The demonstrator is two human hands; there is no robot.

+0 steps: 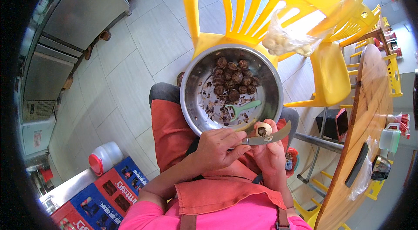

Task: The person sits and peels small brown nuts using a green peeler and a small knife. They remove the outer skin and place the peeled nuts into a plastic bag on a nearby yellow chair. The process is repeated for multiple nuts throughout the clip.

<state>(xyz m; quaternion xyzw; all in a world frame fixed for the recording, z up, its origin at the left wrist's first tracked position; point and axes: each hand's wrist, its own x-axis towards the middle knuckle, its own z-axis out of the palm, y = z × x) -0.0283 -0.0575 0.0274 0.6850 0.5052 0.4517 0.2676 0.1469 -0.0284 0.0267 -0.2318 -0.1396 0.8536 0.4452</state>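
My left hand grips the handle of a curved knife, its blade lying across the thing in the other hand. Between the fingers of my right hand is a pale, mostly peeled round corm, perhaps a water chestnut, with a dark patch showing. Just beyond both hands, a large steel basin holds many dark brown unpeeled corms, scattered peelings and a green-handled peeler.
Behind the basin stands a yellow plastic chair, with a clear bag of pale peeled pieces at its right. A wooden table is at the right. Red and blue crates stand lower left, steel cabinets upper left.
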